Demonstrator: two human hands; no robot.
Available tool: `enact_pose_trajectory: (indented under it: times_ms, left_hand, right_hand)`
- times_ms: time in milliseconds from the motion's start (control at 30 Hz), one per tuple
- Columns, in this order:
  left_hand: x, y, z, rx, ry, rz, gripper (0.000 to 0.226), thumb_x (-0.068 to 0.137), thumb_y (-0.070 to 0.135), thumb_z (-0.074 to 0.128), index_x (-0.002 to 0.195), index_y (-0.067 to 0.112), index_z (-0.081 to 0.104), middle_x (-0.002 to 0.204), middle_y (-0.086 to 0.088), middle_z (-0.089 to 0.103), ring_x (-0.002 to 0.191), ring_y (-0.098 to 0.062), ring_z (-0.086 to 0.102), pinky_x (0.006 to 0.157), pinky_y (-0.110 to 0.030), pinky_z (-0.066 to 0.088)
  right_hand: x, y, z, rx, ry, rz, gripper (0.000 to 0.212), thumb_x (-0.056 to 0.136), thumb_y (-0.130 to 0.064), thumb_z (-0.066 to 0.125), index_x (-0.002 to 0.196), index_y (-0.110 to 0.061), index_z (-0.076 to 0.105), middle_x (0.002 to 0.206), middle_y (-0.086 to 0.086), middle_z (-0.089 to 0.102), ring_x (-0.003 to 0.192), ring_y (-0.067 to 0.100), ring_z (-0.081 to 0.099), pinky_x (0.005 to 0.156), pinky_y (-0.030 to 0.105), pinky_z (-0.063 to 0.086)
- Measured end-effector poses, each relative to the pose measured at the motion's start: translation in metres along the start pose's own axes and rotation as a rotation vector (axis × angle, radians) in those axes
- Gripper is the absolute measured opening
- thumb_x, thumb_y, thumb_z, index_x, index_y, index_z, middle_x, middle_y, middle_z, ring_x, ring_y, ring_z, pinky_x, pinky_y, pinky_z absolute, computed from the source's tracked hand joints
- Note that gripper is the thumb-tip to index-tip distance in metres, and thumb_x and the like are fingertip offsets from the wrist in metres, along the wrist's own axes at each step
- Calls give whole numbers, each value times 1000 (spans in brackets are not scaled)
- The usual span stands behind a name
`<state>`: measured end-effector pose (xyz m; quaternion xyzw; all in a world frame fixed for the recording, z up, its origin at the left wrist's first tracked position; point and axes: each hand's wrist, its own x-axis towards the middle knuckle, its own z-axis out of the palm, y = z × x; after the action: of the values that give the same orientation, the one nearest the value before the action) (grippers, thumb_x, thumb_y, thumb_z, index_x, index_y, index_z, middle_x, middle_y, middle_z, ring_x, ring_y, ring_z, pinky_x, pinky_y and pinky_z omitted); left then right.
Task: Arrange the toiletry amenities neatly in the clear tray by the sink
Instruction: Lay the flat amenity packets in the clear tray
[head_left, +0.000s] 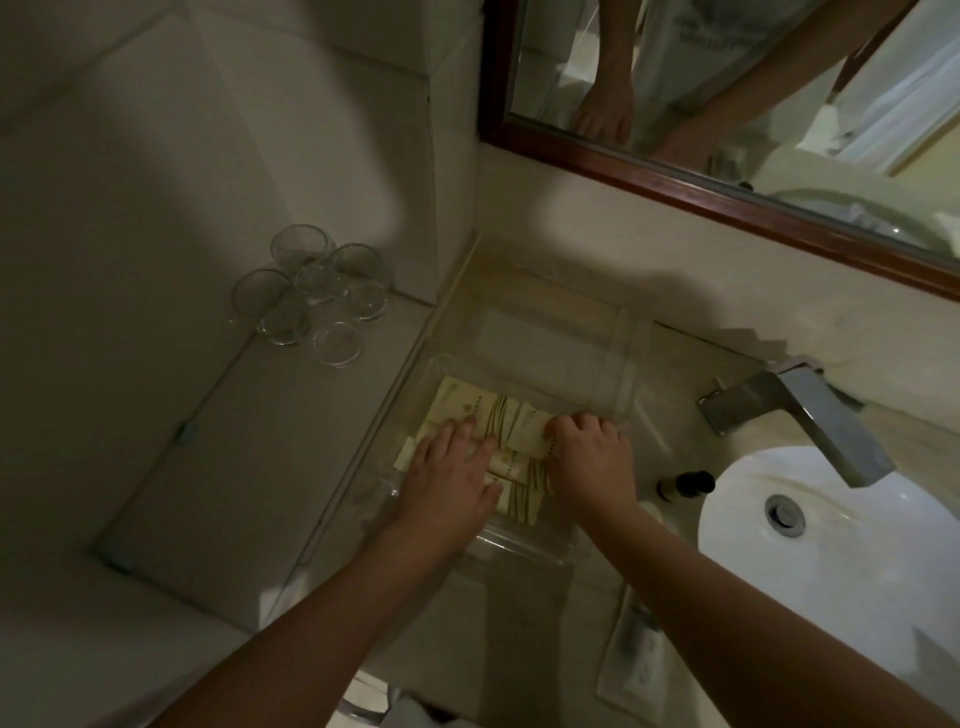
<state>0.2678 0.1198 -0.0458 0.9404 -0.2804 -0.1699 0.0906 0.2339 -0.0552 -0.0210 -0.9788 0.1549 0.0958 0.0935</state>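
Note:
A clear plastic tray (613, 364) sits on the counter left of the sink. Several cream amenity packets (467, 408) with gold stripes lie in its near half. My left hand (452, 483) rests flat on the packets with its fingers spread. My right hand (589, 457) has its fingers curled over the right-hand packets near the tray's right wall; what its fingertips hold is hidden. The far half of the tray holds nothing that I can make out.
A small dark-capped bottle (685, 484) lies on the counter between tray and white sink (831, 545). A metal faucet (810, 415) stands behind the sink. Three glass tumblers (311, 291) stand on the ledge at left. A framed mirror (727, 104) hangs above.

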Motion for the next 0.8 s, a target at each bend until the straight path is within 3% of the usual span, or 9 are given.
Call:
enact_pose_trajectory:
  times_ms: [167, 267, 367, 467, 567, 667, 800]
  left_hand:
    - [1, 2, -4, -12, -30, -23, 60, 93, 50, 32, 147, 27, 19, 160, -4, 8, 147, -28, 0, 118, -48, 10]
    - [-7, 0, -12, -56, 81, -75, 47, 90, 45, 42, 133, 24, 44, 150, -7, 33, 137, -28, 27, 109, -43, 30]
    - [-22, -7, -13, -30, 152, -96, 37, 88, 42, 45, 118, 24, 58, 137, -7, 48, 125, -24, 40, 101, -41, 36]
    - [-38, -1, -7, -49, 46, -67, 42, 92, 44, 36, 128, 26, 50, 144, -4, 42, 131, -21, 35, 110, -39, 25]
    - [-45, 4, -3, -8, -6, -54, 50, 93, 48, 33, 137, 26, 42, 152, -3, 33, 139, -23, 27, 115, -42, 15]
    - [-46, 5, -5, -3, 13, -43, 49, 92, 47, 37, 134, 24, 45, 150, -4, 36, 138, -24, 30, 114, -42, 19]
    - [-43, 4, -9, -14, 56, -76, 42, 89, 46, 40, 122, 24, 53, 145, -4, 40, 134, -22, 31, 110, -40, 26]
  right_hand:
    - [2, -3, 0, 34, -13, 9, 31, 91, -32, 51, 122, -26, 54, 120, 3, 54, 109, 24, 49, 90, 36, 37]
    - [-3, -1, -1, 58, 39, 9, 29, 90, -30, 54, 118, -25, 56, 113, 0, 54, 102, 20, 48, 87, 32, 37]
    - [-17, 2, 1, 76, 37, -50, 27, 92, -33, 53, 118, -28, 58, 112, -5, 56, 102, 15, 50, 87, 29, 41]
    - [-32, 0, 11, 81, -42, -119, 26, 94, -34, 48, 117, -27, 59, 115, -4, 59, 101, 17, 55, 83, 29, 47]
    - [-39, -4, 20, 127, -98, -148, 33, 94, -31, 48, 126, -26, 57, 124, -2, 55, 108, 19, 52, 91, 31, 47]
    - [-39, -8, 20, 148, -104, -175, 38, 97, -29, 45, 134, -26, 53, 128, -1, 53, 114, 19, 48, 98, 32, 44]
    - [-40, -7, 19, 152, -103, -191, 39, 95, -28, 46, 133, -25, 54, 126, 0, 54, 112, 21, 49, 97, 33, 44]
